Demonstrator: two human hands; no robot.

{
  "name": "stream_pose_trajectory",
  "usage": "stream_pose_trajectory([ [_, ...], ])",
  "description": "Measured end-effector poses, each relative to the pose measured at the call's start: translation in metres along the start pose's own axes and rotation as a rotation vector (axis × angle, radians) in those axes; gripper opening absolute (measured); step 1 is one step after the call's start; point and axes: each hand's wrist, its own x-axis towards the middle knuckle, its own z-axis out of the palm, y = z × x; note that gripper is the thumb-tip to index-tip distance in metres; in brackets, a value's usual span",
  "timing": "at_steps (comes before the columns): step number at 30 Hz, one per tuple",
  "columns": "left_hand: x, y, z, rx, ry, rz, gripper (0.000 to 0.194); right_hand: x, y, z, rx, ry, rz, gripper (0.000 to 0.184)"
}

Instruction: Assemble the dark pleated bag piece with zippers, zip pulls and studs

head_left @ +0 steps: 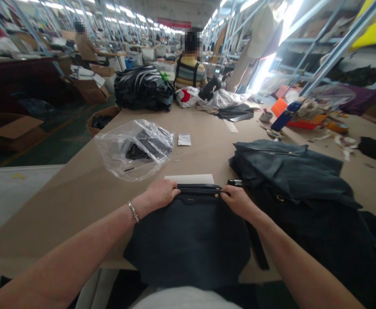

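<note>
A dark blue-grey leather bag piece (191, 236) lies flat at the near edge of the long tan table (78, 201). My left hand (160, 194) is closed on the left end of its black top edge. My right hand (238, 199) is closed on the right end of that same edge. A silver bracelet circles my left wrist. A white card (189, 178) lies just beyond the bag's top edge.
A heap of dark leather pieces (291, 180) lies to my right. A clear plastic bag (136, 148) holding dark parts sits at left, with a small white slip (184, 140) beyond it. Far down the table are black bundles (143, 88) and a seated person (190, 71).
</note>
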Motion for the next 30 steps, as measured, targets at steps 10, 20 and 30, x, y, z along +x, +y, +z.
stream_pose_trajectory([
  [10, 0.012, 0.002, -0.003, -0.017, 0.007, -0.060, 0.034, 0.009, 0.033, 0.019, 0.529, 0.035, 0.275, 0.032],
  [20, 0.019, -0.001, 0.002, 0.117, 0.042, -0.045, 0.037, 0.010, 0.028, 0.018, 0.718, 0.039, 0.285, 0.027],
  [30, -0.022, -0.044, 0.000, 0.013, 0.066, -0.194, 0.034, 0.021, -0.023, 0.034, 0.393, 0.094, -0.019, 0.026],
])
